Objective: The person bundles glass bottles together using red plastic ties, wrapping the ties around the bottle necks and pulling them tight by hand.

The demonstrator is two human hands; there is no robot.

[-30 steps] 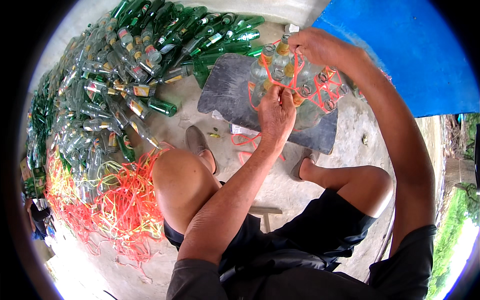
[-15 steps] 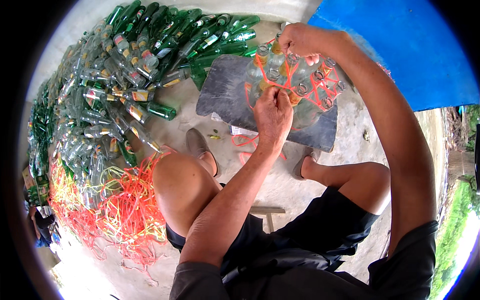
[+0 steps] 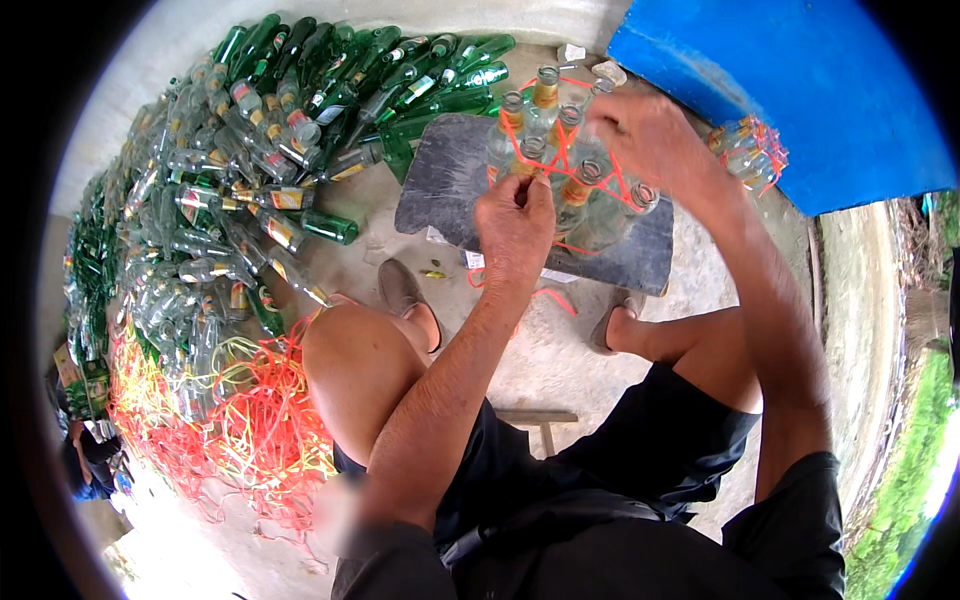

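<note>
- The person's left hand (image 3: 515, 220) sits at the near edge of a cluster of clear glass bottles (image 3: 600, 222), thumb and forefinger pressed together on an orange-pink strap (image 3: 563, 158) beside a bottle neck.
- The right hand (image 3: 645, 130) hangs over the far right side of that cluster, blurred; from where I stand I cannot tell whether its fingers are together or apart.
- The cluster stands upright on a dark grey bench (image 3: 440, 185), towards its right half, the strap crossing between the necks.
- Several of these bottles wear yellow-orange neck labels.
- Beyond the right forearm, near a large blue sheet (image 3: 780, 120), I see another bundle of bottles (image 3: 750, 155) with pinkish strapping around it.
- Over on the left lies a big heap of bottles, green ones (image 3: 440, 105) towards the wall and clear ones (image 3: 195, 270) nearer.
- A tangle of orange and yellow straps (image 3: 265, 410) spills over the floor (image 3: 510, 365) beside the person's left knee.
</note>
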